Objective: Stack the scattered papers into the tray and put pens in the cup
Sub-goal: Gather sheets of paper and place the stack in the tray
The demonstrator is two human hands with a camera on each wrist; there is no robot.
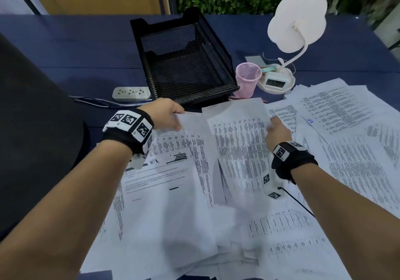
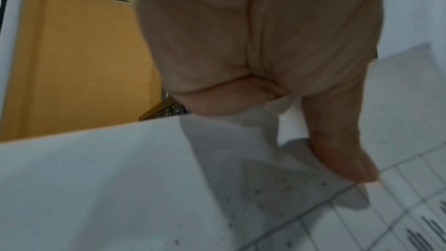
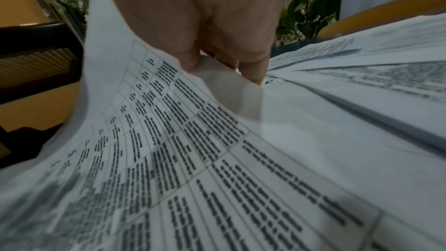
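blocking fingertips: sheet (image 1: pixel 240 141) in right hand (image 1: pixel 278 131); left hand (image 1: pixel 166 114) grips papers (image 1: pixel 173 171)

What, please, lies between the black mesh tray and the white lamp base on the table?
In the head view, the pink mesh cup stands between the black mesh tray and the white lamp base. It looks empty, though its bottom is hidden.
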